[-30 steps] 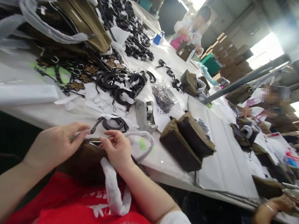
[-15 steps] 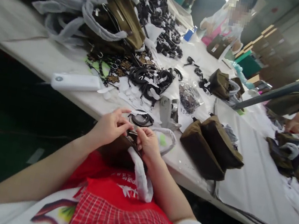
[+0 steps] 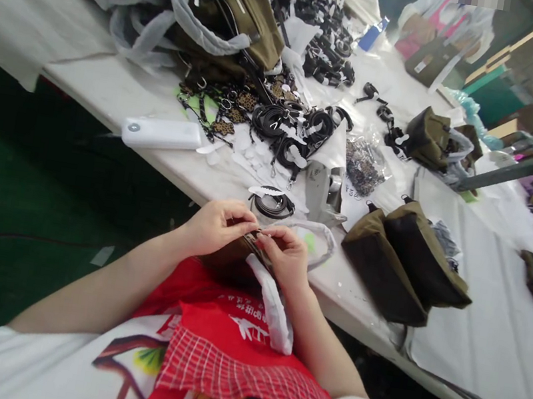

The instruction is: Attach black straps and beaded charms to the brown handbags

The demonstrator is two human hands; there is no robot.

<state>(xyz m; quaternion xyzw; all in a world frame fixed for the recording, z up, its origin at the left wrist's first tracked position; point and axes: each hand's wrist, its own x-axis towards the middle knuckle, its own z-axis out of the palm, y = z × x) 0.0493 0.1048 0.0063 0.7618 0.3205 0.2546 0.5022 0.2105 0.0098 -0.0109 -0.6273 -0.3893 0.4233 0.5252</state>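
Note:
A dark brown handbag [image 3: 227,254] rests in my lap against the red apron, its zipped top edge facing up. A pale-wrapped handle [image 3: 274,309] hangs toward me, and another wrapped handle [image 3: 325,239] loops onto the table. My left hand [image 3: 221,227] pinches at the bag's top edge; whatever is between its fingertips is too small to make out. Close against it, my right hand [image 3: 288,257] is closed on the rim near the zip, thumb and forefinger together. Just beyond my fingers lies a coiled black strap [image 3: 272,204].
Olive bags with wrapped handles [image 3: 245,14] crowd the left back. Black straps [image 3: 292,129] and leopard-print tags are heaped mid-table. A white device [image 3: 163,134] lies by the edge, a grey tape dispenser [image 3: 319,184] ahead. Two brown bags [image 3: 408,262] stand right; a co-worker holds a bag [image 3: 430,60].
My view has tilted down and shifted left, so the scene sits farther right. My fingertips have drawn closer together on the bag's edge, and the metal piece between them shows less.

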